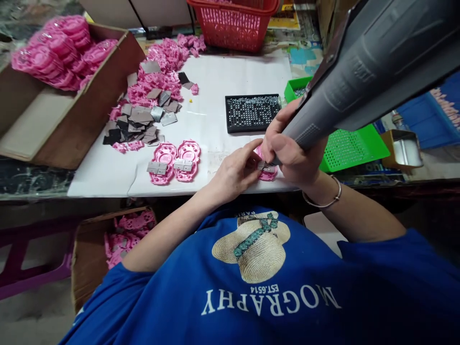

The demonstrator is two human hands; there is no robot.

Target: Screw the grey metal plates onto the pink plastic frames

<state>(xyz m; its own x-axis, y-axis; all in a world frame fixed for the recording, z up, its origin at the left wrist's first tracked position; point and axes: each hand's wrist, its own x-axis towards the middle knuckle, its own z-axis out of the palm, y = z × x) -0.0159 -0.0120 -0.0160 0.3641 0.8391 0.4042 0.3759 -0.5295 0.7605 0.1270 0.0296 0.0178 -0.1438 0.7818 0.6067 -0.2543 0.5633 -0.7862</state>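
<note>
My right hand (296, 155) is wrapped round a large grey electric screwdriver (334, 91), which slants down to the left. Its tip meets a pink plastic housing (269, 176) near the table's front edge, where a small metal plate lies across it. The fingers of my left hand (233, 171) are bent against the left side of that housing and steady it; part of it is hidden by both hands. To the left lie two more pink housings (187, 152), side by side, each with a metal plate (157, 167) across it.
A black screw tray (253, 128) stands beyond my hands, with green trays (370, 139) to the right. Metal plates (140, 117) and small pink parts (165, 57) are heaped at left. Around them are a cardboard box (97, 91) of pink housings and a red basket (233, 28).
</note>
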